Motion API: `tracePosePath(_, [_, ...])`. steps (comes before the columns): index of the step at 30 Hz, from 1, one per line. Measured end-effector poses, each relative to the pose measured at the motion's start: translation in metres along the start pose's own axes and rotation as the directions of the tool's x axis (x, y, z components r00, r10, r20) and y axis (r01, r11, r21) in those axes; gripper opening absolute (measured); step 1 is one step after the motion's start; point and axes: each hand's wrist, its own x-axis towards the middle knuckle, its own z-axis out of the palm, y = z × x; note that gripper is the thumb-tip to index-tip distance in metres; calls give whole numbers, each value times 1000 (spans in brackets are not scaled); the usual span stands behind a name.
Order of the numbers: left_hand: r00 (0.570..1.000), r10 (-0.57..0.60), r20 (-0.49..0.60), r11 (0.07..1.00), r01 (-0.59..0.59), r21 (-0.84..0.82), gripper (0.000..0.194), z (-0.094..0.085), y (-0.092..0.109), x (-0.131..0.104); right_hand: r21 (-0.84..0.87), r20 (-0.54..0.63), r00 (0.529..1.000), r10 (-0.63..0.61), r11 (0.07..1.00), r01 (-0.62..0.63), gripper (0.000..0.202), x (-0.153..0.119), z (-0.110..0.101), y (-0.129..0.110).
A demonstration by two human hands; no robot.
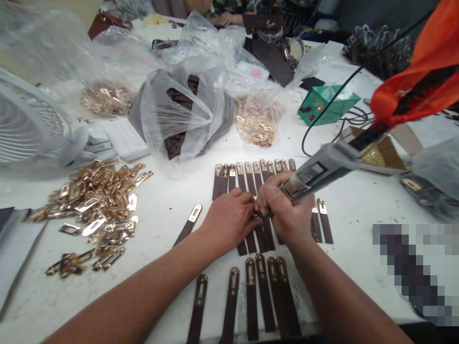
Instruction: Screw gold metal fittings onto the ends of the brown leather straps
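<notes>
Your right hand [283, 210] is clenched around the grey handle of a soldering tool [319, 169], whose body slants up and away to the right toward a black cord and an orange cloth [416, 91]. The tool's tip is hidden behind your knuckles, at the spot where both hands meet. Your left hand [229, 220] lies just beside the right one, its fingers [247, 203] curled down and pinching a small gold clasp on one brown strap; how much of the clasp they grip cannot be told, since the hands cover it.

Take the fanned row of brown straps [251, 179] on the white counter [161, 210] as your landmark. Both hands rest on the middle of that row, and the strap being worked lies in it, under your fingertips. Nearer to you than the row lies a second set of straps [258, 291], each with a gold clasp at its top end. One single strap [188, 224] lies tilted just left of the row. Well left of it sits a loose heap of gold clasps [96, 205]. Beyond the row stands a clear plastic bag of brown pieces [182, 119], with a smaller bag of gold fittings [256, 122] beside it. Far right of the row and behind it sits a green box [328, 102] with a red light.
</notes>
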Motion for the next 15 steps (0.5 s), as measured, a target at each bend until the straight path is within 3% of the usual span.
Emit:
tracePosePath(5, [997, -25, -71, 1000, 25, 3, 25, 1, 2, 0, -84, 116, 992, 43, 996, -34, 35, 0, -1, 3])
tracePosePath(15, [999, -10, -39, 1000, 11, 15, 24, 1, 1, 1, -59, 98, 995, 11, 998, -5, 41, -3, -4, 9])
